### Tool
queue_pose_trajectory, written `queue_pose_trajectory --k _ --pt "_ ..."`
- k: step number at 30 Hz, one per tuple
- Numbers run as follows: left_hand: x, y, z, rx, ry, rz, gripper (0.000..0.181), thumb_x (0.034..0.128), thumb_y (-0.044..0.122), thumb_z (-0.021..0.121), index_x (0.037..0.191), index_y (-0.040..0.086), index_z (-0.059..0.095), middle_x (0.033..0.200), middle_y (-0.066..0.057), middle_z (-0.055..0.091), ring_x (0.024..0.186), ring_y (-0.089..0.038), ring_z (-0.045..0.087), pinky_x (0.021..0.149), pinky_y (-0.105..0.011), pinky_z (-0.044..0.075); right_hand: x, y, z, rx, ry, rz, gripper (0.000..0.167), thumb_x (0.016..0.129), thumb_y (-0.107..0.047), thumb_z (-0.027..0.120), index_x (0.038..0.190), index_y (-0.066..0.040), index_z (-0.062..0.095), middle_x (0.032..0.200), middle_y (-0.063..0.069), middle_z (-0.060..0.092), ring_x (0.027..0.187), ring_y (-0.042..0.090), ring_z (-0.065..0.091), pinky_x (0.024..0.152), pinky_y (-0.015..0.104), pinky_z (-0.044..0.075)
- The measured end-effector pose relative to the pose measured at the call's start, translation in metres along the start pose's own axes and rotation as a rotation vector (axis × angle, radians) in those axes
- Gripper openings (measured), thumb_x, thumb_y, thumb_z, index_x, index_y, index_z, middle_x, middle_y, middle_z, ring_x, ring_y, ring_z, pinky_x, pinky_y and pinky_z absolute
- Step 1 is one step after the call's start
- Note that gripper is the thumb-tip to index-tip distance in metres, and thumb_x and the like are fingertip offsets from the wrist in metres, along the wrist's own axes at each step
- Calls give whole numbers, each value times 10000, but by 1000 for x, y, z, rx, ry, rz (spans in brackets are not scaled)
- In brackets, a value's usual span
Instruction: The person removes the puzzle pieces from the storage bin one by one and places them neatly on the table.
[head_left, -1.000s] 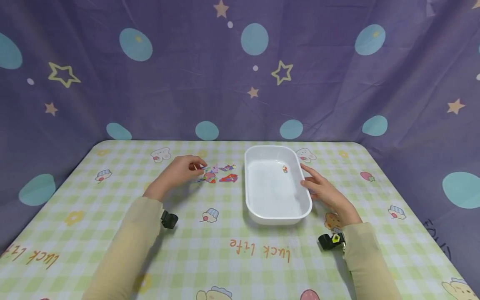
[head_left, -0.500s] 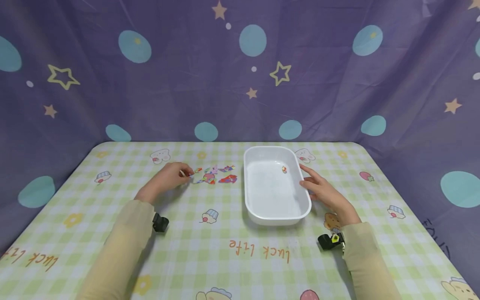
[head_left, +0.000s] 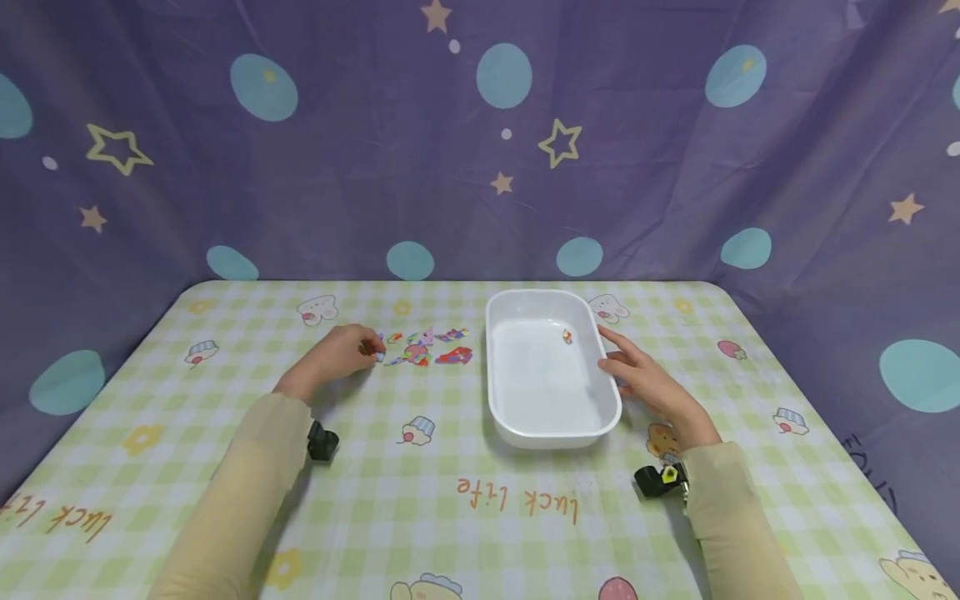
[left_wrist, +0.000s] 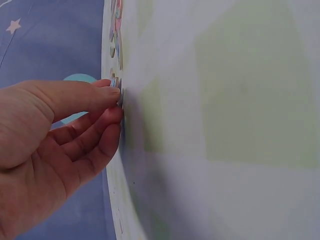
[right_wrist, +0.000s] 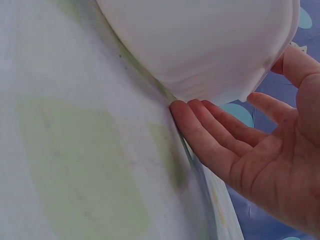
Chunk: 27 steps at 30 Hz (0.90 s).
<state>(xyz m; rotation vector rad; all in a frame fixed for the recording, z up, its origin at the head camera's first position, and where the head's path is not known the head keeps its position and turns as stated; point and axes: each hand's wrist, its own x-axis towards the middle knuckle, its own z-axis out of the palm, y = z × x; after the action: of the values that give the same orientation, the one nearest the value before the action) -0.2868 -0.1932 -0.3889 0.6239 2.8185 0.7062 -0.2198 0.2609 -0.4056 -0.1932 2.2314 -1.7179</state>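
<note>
In the head view my left hand point(head_left: 339, 353) is at the left end of a group of small, flat, colourful, irregular pieces point(head_left: 453, 357) on the table. Its thumb and fingertips pinch one such piece point(left_wrist: 114, 82), mostly covered by the fingers, right at the tabletop. A white plastic bin point(head_left: 555, 438) stands right of the group with one small piece point(head_left: 567, 337) lying inside. My right hand point(head_left: 651, 383) touches the bin's right side. In the right wrist view, its fingers point(right_wrist: 210, 130) extend along the bin's lower wall, and other digits touch near the rim.
A green-checked cloth point(head_left: 360, 508) with cartoon prints covers the table. Behind it hangs a purple curtain point(head_left: 337, 192) with stars and blue ovals. Each wrist carries a small black camera point(head_left: 322, 442).
My left hand has moved left and slightly toward me, uncovering an orange piece, and now pinches a piece at the group's left end. The right hand and bin stay put.
</note>
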Motion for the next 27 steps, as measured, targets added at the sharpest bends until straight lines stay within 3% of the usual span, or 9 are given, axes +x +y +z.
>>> queue_pose_trajectory --k 6,12,15,19,27 --pt "0 0 -1 14 4 -2 180 795 -18 586 960 3 655 941 -131 639 882 -254 566 785 -403 450 1 0 0 5 0 -2 643 938 -288 484 1469 -247 124 1336 279 371 1102 299 505 826 367 492" --pt "4 8 -4 17 18 -19 201 806 -2 577 992 2 649 950 -137 626 852 -237 549 741 -366 448 1 1 0 0 3 -1 641 938 -289 484 1468 -251 125 1339 275 372 1123 315 491 846 376 484" --pt "7 15 -6 16 26 -27 228 835 24 545 1047 6 629 956 -133 611 825 -223 547 707 -347 450 1 1 0 0 2 0 643 938 -291 483 1468 -252 122 1345 275 367 1137 327 480 857 378 479" --pt "12 26 -6 31 41 10 237 865 61 536 1083 -9 601 933 -125 607 788 -210 546 687 -337 446 1 1 0 0 2 -2 645 938 -289 485 1469 -250 121 1343 279 369 1140 329 479 861 374 477" --pt "29 59 -3 15 68 63 291 844 33 529 1127 -13 577 915 -110 612 798 -211 551 706 -341 446 1 2 0 2 3 -11 647 936 -289 488 1469 -244 123 1330 284 382 1125 311 493 865 365 475"
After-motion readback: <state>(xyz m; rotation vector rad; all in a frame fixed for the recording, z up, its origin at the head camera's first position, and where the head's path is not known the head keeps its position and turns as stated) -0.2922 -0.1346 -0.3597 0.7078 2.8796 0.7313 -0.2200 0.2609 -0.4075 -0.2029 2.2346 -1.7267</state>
